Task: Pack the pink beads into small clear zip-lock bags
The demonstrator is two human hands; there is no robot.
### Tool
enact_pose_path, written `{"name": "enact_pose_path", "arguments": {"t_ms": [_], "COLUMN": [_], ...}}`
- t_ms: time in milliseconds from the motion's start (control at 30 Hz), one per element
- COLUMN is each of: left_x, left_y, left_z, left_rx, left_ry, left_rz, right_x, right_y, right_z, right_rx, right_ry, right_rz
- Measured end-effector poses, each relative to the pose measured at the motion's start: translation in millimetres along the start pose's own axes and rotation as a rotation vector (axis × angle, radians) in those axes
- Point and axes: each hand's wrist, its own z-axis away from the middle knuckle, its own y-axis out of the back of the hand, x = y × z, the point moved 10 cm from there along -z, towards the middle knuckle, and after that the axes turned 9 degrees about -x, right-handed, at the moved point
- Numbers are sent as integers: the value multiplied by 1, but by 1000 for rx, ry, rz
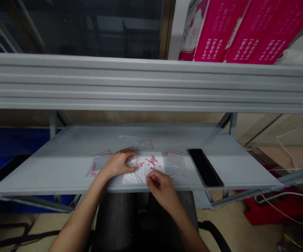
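My left hand curves its thumb and fingers around a small clear zip bag whose red-lined mouth faces right. Beneath it is a white sheet, with several small pink round pieces scattered over its right part. My right hand rests at the sheet's front edge, its fingers curled together; anything between the fingertips is too small to see. Left of my left hand lies a zip bag with pink pieces inside. More clear zip bags lie right of the sheet.
A dark phone lies on the right part of the grey table. Another clear bag is behind the sheet. A grey ridged beam crosses above the table, with pink boxes above it at right.
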Motion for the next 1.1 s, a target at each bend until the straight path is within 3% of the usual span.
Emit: {"name": "enact_pose_path", "arguments": {"t_ms": [733, 1100], "left_x": [6, 23], "left_y": [3, 10], "left_z": [-4, -11], "left_rx": [-92, -120], "left_ry": [15, 57], "left_rz": [-151, -304], "right_x": [4, 3], "right_y": [-2, -2], "right_z": [-1, -1], "right_rx": [-48, -54], "right_ry": [-26, -27], "right_rz": [-7, -15]}}
